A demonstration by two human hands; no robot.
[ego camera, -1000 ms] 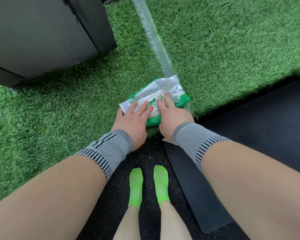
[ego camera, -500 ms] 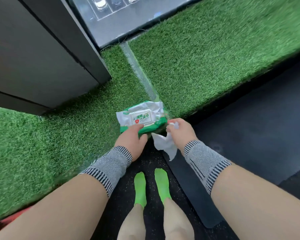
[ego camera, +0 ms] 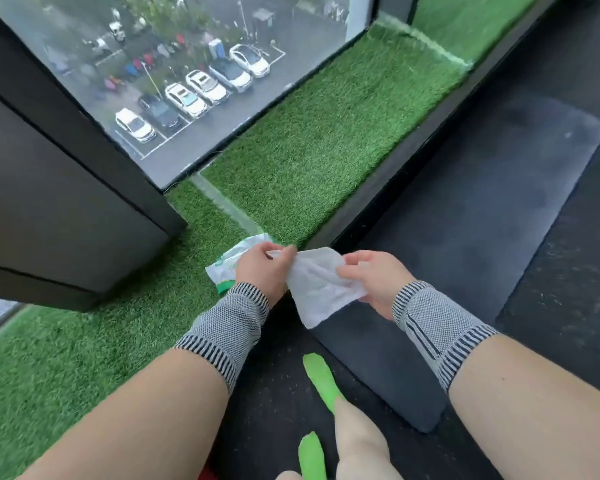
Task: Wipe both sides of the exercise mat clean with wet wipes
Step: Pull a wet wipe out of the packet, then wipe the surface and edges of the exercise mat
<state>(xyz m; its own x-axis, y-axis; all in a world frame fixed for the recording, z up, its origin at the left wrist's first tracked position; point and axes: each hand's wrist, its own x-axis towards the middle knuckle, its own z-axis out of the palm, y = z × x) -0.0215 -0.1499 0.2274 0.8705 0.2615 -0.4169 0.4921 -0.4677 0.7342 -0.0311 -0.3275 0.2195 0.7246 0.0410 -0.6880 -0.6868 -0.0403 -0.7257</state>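
A white wet wipe [ego camera: 317, 285] is stretched between both hands above the near end of the mat. My left hand [ego camera: 262, 270] pinches its left edge and my right hand [ego camera: 378, 280] grips its right edge. The dark grey exercise mat [ego camera: 465, 220] lies flat on the black floor, running from near my feet to the upper right. The green and white wet wipes pack [ego camera: 227, 266] lies on the artificial grass just behind my left hand, partly hidden by it.
Artificial grass [ego camera: 309, 133] covers a raised ledge along a floor-level window [ego camera: 194, 81]. A dark cabinet [ego camera: 49, 202] stands at the left. My feet in green socks [ego camera: 321, 379] stand on the speckled black floor [ego camera: 568, 289].
My right hand pulled a wipe out of the pack, my left hand let go of the pack, and now both hands hold the wipe spread open. The view tilted up toward the window.
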